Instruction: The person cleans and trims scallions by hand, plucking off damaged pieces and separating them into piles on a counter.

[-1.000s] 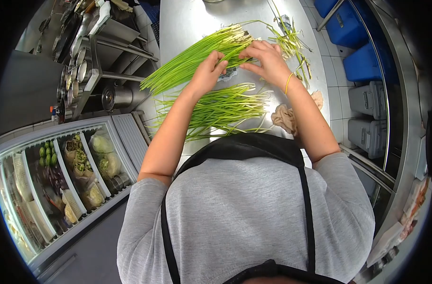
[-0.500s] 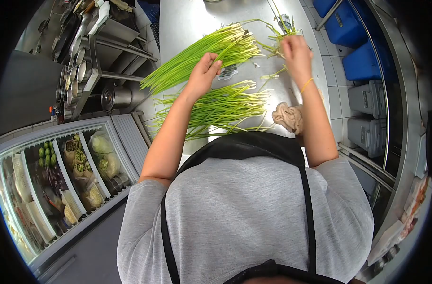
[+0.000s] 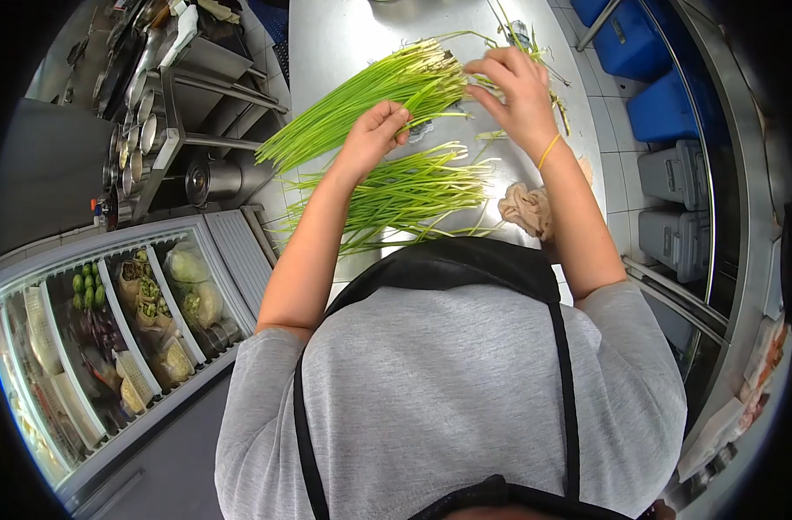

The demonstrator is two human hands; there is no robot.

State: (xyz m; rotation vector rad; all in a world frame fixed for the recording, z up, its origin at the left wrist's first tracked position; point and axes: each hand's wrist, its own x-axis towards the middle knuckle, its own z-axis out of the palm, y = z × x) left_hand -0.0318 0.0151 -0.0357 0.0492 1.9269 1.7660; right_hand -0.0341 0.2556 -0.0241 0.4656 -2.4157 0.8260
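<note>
My left hand (image 3: 378, 134) is closed, thumb against fingers, on a spring onion (image 3: 441, 115) whose pale end points right. Beneath and beyond it lies a thick bundle of spring onions (image 3: 344, 108), green tips to the left and whitish ends to the right. A looser pile of spring onions (image 3: 413, 192) lies nearer my body. My right hand (image 3: 515, 94) hovers just right of the bundle's pale ends, thumb and fingers apart, with nothing visible in it. Stringy trimmings (image 3: 559, 108) are partly hidden behind that hand.
A crumpled beige cloth (image 3: 526, 211) sits on the steel table (image 3: 344, 26), by my right forearm. An open-topped display fridge (image 3: 144, 321) with vegetables stands at lower left. Pans (image 3: 149, 134) hang on a rack at left. Blue bins (image 3: 660, 113) and grey bins (image 3: 673, 178) line the right.
My right hand has come left from the trimmings toward the bundle's pale ends, and its fingers have spread. My left hand has shifted slightly, still gripping the spring onion.
</note>
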